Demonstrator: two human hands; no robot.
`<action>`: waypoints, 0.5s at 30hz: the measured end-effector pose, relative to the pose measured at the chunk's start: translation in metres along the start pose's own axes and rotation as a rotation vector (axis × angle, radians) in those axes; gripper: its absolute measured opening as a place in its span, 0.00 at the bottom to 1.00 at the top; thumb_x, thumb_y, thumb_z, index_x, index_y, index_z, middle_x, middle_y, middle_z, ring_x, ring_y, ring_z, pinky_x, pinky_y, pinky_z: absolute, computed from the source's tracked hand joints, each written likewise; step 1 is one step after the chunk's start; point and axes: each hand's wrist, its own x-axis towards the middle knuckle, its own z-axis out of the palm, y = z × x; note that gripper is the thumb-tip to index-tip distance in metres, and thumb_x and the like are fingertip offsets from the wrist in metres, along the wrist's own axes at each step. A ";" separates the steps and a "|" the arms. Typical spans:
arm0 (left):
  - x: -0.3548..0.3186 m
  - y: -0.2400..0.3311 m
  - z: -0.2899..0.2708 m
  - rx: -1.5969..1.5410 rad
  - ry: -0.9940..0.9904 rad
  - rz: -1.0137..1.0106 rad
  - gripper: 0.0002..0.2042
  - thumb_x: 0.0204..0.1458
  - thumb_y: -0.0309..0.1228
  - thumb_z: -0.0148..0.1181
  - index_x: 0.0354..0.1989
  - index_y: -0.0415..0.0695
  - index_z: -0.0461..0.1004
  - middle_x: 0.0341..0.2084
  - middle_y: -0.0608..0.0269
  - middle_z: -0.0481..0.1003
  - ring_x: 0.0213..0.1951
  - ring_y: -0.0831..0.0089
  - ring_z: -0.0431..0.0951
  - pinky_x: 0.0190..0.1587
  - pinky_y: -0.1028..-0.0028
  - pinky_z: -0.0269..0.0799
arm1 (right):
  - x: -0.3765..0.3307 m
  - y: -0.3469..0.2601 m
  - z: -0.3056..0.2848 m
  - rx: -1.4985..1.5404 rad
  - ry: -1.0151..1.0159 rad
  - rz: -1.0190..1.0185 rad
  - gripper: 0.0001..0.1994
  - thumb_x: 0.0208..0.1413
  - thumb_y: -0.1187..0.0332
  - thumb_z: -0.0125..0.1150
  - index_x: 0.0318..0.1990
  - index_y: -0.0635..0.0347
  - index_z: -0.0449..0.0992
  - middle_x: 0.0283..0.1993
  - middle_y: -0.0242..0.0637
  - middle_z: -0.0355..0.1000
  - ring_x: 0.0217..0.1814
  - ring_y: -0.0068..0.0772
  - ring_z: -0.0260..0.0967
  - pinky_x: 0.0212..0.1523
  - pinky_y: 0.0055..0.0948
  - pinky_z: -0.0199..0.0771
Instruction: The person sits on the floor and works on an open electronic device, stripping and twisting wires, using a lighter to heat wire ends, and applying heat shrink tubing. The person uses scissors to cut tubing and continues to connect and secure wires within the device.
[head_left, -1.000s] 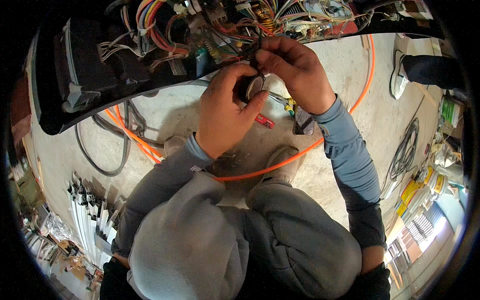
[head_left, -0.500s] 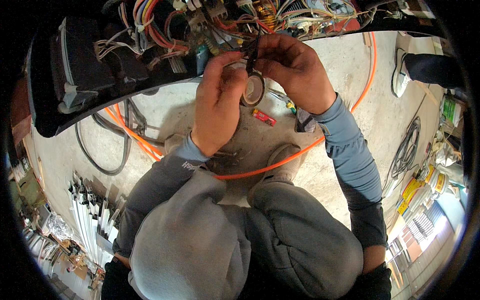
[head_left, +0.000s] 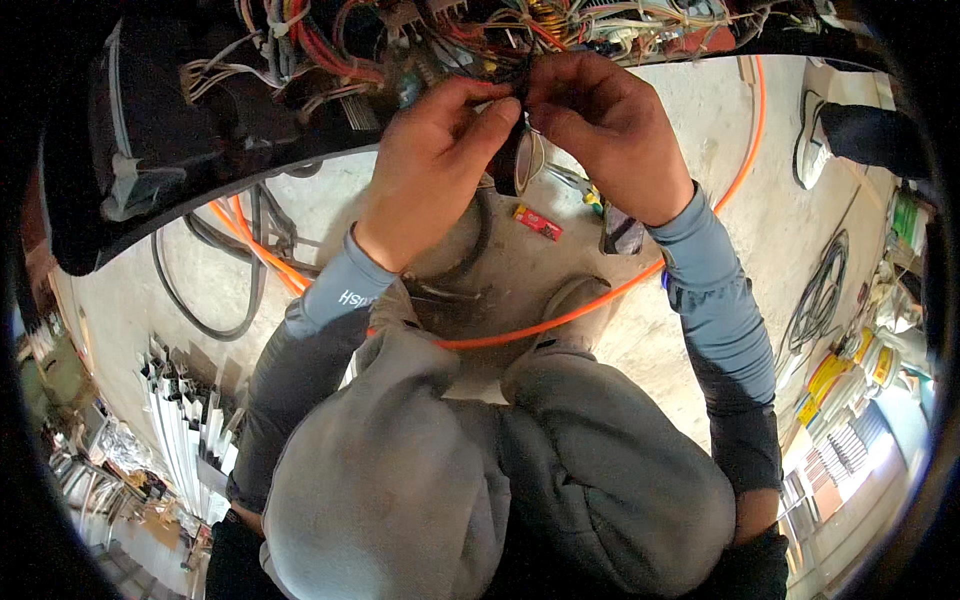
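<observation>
A roll of black electrical tape (head_left: 530, 162) hangs on its strip just below my fingertips, turned partly edge-on. My left hand (head_left: 445, 155) is closed, thumb and forefinger pinched at the dark strip by the wiring. Close against it, my right hand (head_left: 612, 130) is also closed, its fingertips at the same strip. Whether a wire lies inside the pinch is hidden by my fingers. Right above them, bundled coloured wires (head_left: 340, 60) spill from the underside of a black panel (head_left: 150, 205).
On the concrete floor lie a small red packet (head_left: 537, 222), pliers (head_left: 577, 184) and a dark object (head_left: 622, 234). An orange hose (head_left: 540, 328) curves past my feet. Black cables (head_left: 256, 290) loop at left, white metal profiles (head_left: 185, 420) stand nearby. Another person's shoe (head_left: 810, 150) is at right.
The tape roll has swung right and turned more edge-on. My left thumb and forefinger have come up to the strip beside my right fingertips. The view has shifted slightly.
</observation>
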 end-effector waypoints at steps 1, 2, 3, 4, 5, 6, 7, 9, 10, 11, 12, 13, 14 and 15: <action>0.000 0.000 0.000 0.033 -0.016 0.010 0.13 0.65 0.34 0.61 0.49 0.35 0.77 0.25 0.62 0.80 0.28 0.80 0.76 0.32 0.75 0.72 | -0.002 0.002 -0.001 -0.004 0.012 0.002 0.09 0.60 0.75 0.66 0.46 0.65 0.80 0.41 0.36 0.80 0.42 0.23 0.75 0.45 0.26 0.78; 0.001 -0.003 -0.001 0.033 -0.021 0.031 0.13 0.65 0.34 0.62 0.49 0.35 0.77 0.25 0.61 0.80 0.28 0.80 0.76 0.32 0.74 0.72 | -0.003 0.004 -0.001 -0.002 0.007 -0.025 0.09 0.60 0.75 0.66 0.46 0.65 0.80 0.41 0.36 0.80 0.42 0.23 0.75 0.45 0.26 0.77; 0.004 -0.007 -0.001 0.033 -0.025 0.052 0.13 0.65 0.34 0.62 0.48 0.35 0.77 0.25 0.61 0.80 0.28 0.80 0.75 0.32 0.74 0.71 | -0.003 0.006 0.000 -0.001 0.003 -0.053 0.09 0.60 0.74 0.66 0.46 0.65 0.80 0.40 0.36 0.80 0.41 0.24 0.74 0.44 0.26 0.77; 0.005 -0.009 -0.002 0.034 -0.029 0.073 0.13 0.65 0.34 0.62 0.48 0.35 0.77 0.25 0.61 0.80 0.28 0.80 0.75 0.31 0.74 0.71 | -0.002 0.006 -0.001 0.001 -0.002 -0.081 0.09 0.60 0.74 0.66 0.46 0.64 0.80 0.40 0.36 0.80 0.41 0.24 0.74 0.44 0.26 0.77; 0.005 -0.010 -0.003 0.015 -0.047 0.058 0.13 0.65 0.34 0.62 0.48 0.35 0.77 0.25 0.60 0.80 0.27 0.79 0.76 0.31 0.74 0.71 | -0.002 0.007 -0.002 -0.033 -0.016 -0.088 0.09 0.60 0.73 0.67 0.45 0.64 0.80 0.39 0.36 0.79 0.40 0.24 0.74 0.44 0.26 0.77; 0.005 -0.010 -0.004 -0.004 -0.064 0.043 0.13 0.65 0.33 0.62 0.48 0.35 0.77 0.25 0.60 0.80 0.27 0.79 0.76 0.31 0.74 0.71 | -0.001 0.007 -0.004 -0.066 -0.031 -0.094 0.09 0.59 0.72 0.67 0.45 0.65 0.81 0.39 0.36 0.79 0.40 0.24 0.74 0.43 0.27 0.77; 0.006 -0.010 -0.005 -0.022 -0.082 0.031 0.13 0.65 0.33 0.62 0.48 0.35 0.76 0.25 0.60 0.80 0.27 0.79 0.76 0.31 0.74 0.71 | 0.000 0.007 -0.005 -0.100 -0.044 -0.104 0.09 0.59 0.71 0.67 0.44 0.65 0.81 0.38 0.36 0.79 0.40 0.24 0.74 0.43 0.27 0.76; 0.006 -0.009 -0.006 -0.015 -0.098 0.005 0.12 0.64 0.32 0.62 0.48 0.35 0.76 0.25 0.60 0.80 0.27 0.78 0.76 0.31 0.74 0.71 | 0.002 0.007 -0.004 -0.077 -0.047 -0.077 0.09 0.59 0.70 0.68 0.43 0.65 0.81 0.36 0.36 0.78 0.38 0.24 0.73 0.42 0.28 0.76; 0.006 -0.008 -0.006 -0.012 -0.106 -0.008 0.12 0.64 0.32 0.62 0.49 0.35 0.76 0.25 0.59 0.80 0.27 0.78 0.76 0.31 0.75 0.71 | 0.002 0.007 -0.003 -0.067 -0.048 -0.063 0.09 0.59 0.70 0.68 0.42 0.65 0.81 0.35 0.36 0.78 0.38 0.24 0.73 0.41 0.29 0.76; 0.006 -0.006 -0.005 0.019 -0.093 0.012 0.12 0.64 0.32 0.62 0.48 0.36 0.76 0.25 0.59 0.80 0.27 0.78 0.76 0.31 0.74 0.71 | 0.001 0.005 -0.003 -0.068 -0.049 -0.058 0.09 0.58 0.69 0.68 0.42 0.65 0.81 0.35 0.37 0.78 0.37 0.26 0.74 0.41 0.29 0.76; 0.006 -0.003 -0.005 0.050 -0.080 0.033 0.12 0.65 0.32 0.62 0.48 0.36 0.77 0.25 0.60 0.80 0.27 0.78 0.76 0.31 0.74 0.71 | 0.000 0.002 -0.002 -0.068 -0.050 -0.051 0.09 0.58 0.69 0.68 0.42 0.65 0.81 0.35 0.38 0.79 0.37 0.27 0.74 0.40 0.30 0.77; 0.006 -0.002 -0.005 0.084 -0.065 0.052 0.11 0.65 0.33 0.62 0.48 0.37 0.77 0.25 0.60 0.80 0.27 0.78 0.76 0.32 0.74 0.71 | -0.001 0.002 -0.001 -0.066 -0.054 -0.046 0.09 0.58 0.69 0.67 0.42 0.64 0.81 0.35 0.39 0.79 0.36 0.28 0.75 0.40 0.31 0.77; 0.006 -0.003 -0.005 0.104 -0.050 0.059 0.11 0.64 0.33 0.62 0.47 0.38 0.77 0.26 0.59 0.80 0.27 0.76 0.77 0.32 0.73 0.72 | 0.000 0.007 -0.001 -0.079 -0.062 -0.068 0.10 0.57 0.68 0.68 0.42 0.64 0.81 0.35 0.40 0.79 0.36 0.30 0.76 0.40 0.31 0.77; 0.006 -0.004 -0.005 0.124 -0.035 0.065 0.10 0.64 0.33 0.62 0.47 0.39 0.78 0.26 0.58 0.81 0.27 0.73 0.78 0.32 0.71 0.72 | 0.002 0.015 -0.001 -0.093 -0.069 -0.090 0.10 0.57 0.67 0.68 0.42 0.64 0.81 0.35 0.41 0.80 0.36 0.31 0.77 0.40 0.32 0.78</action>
